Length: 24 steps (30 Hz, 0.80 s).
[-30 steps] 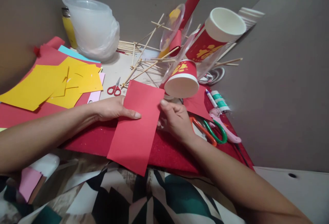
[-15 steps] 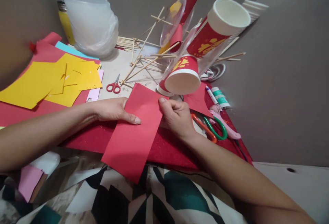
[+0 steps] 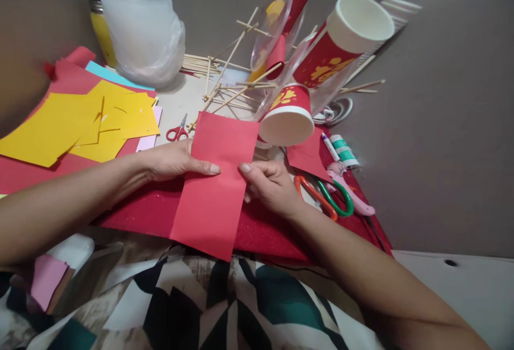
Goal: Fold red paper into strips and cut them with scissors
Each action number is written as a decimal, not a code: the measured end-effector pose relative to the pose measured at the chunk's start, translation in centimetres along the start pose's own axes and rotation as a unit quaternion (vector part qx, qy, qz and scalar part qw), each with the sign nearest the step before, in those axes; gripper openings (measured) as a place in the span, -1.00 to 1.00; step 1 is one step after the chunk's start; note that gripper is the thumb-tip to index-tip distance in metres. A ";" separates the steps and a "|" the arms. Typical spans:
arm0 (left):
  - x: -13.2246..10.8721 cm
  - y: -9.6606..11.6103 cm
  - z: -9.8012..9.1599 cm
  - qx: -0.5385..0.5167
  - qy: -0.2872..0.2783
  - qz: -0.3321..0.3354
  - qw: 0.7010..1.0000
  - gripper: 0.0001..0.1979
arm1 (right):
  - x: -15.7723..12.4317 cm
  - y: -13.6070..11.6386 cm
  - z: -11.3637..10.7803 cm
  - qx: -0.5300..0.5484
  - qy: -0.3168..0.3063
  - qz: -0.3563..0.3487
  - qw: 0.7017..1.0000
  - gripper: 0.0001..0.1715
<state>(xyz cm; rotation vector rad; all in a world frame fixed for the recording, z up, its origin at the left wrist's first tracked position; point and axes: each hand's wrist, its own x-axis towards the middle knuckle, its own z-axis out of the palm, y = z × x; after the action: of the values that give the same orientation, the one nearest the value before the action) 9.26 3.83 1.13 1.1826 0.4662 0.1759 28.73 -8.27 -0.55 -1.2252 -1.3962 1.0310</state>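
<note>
A rectangular sheet of red paper is held up between my two hands, over the table's front edge. My left hand grips its left side, thumb lying on the face and the other fingers hidden behind. On the right side my right hand pinches the edge, its thumb on the front and fingers curled behind. Just beyond the paper lie small red-handled scissors. A structure of thin wooden sticks stands behind, joined to red paper cups with yellow print.
Yellow paper pieces lie on red sheets at left. Behind them stand a translucent plastic tub and a yellow bottle. At right are green-handled scissors, a pink tool, a marker and a green-white roll.
The red paper has turned more upright and moved slightly up. My right hand has slid from near its upper right corner down to the middle of the right edge.
</note>
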 end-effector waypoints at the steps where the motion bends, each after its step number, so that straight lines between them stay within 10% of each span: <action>1: 0.0 -0.1 -0.1 0.003 0.000 0.001 1.000 -0.43 | 0.0 -0.1 0.1 -0.013 0.010 -0.003 1.000 -0.25; 15: 0.1 0.1 0.3 0.004 0.038 0.031 0.999 -0.62 | -0.3 -0.1 -0.3 -0.007 -0.032 0.024 0.999 -0.29; 24: 1.2 2.4 -4.8 -0.036 0.099 0.016 0.994 -0.54 | 0.3 0.2 -2.1 0.108 -0.086 0.183 0.973 -0.39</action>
<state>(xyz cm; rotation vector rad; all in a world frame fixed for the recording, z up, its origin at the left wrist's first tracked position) 8.50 9.25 1.64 1.1079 0.6096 0.3380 30.87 -7.98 -0.31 -1.2813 -1.1694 1.5342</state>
